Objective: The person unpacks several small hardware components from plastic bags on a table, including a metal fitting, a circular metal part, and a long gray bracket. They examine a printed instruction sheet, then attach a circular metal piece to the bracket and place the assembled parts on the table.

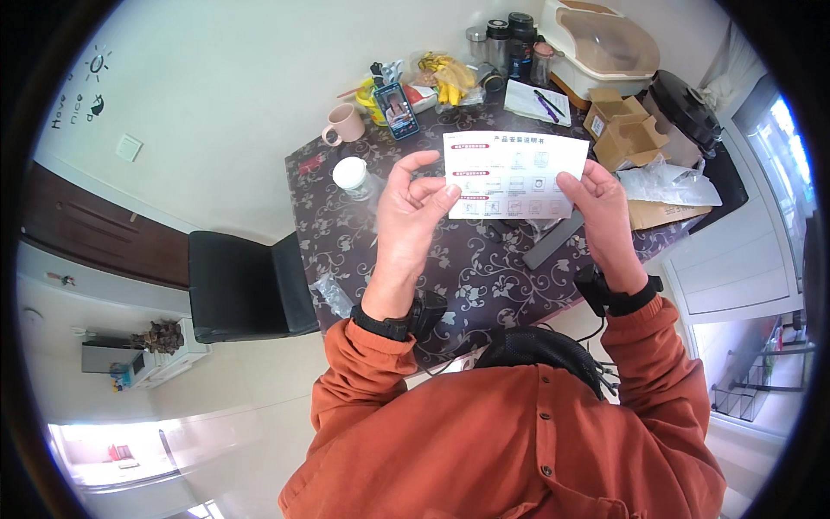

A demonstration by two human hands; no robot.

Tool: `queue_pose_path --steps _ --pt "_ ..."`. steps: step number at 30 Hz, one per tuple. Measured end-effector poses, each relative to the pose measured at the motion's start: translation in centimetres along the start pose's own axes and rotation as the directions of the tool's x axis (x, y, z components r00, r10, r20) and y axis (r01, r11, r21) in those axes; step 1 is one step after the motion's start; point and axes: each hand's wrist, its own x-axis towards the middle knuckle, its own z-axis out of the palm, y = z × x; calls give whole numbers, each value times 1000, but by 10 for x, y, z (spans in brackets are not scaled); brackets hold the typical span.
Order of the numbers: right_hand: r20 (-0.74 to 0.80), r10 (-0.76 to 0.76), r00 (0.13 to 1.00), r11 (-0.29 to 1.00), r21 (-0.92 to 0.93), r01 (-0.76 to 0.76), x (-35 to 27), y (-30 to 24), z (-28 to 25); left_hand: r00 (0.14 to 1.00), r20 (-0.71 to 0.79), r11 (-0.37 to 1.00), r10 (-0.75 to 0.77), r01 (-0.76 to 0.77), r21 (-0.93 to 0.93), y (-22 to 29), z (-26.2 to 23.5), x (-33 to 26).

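A white instruction sheet [517,177] with red headings and small line drawings is held up above the table. My left hand [411,201] pinches its left edge between thumb and fingers. At the right edge, my right hand [598,203] grips the paper with the thumb in front. Partly behind the sheet and my right hand, a flat dark grey bar [553,242] lies on the table. Just left of my left hand stands a clear jar with a white lid [350,173].
The dark floral table [484,294] also bears a pink mug [344,124], a propped phone [398,112], bananas [454,80], a notepad with pens [536,102], an open cardboard box [627,134] and plastic wrapping [666,183]. A black chair [246,285] stands at left.
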Motion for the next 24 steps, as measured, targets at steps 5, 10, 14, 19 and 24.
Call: queue_pose_path --steps 5,10,14,19,24 --pt "-6 -10 1000 1000 -8 10 -4 -4 0 1000 15 1000 2 -2 -4 -2 -1 2" --pt "16 -11 1000 1000 -4 11 -8 -8 1 1000 29 1000 -4 4 -12 -2 -1 2" --pt "-3 20 1000 1000 -15 -20 -10 -9 1 999 24 999 -30 30 -10 -3 -1 0" --pt "-9 45 999 999 -3 -45 -12 -8 -1 999 18 999 -50 50 -4 -4 -2 0" --pt "-9 65 998 998 -2 -65 -13 -9 -2 997 -2 997 -77 77 -13 -6 -2 -2"
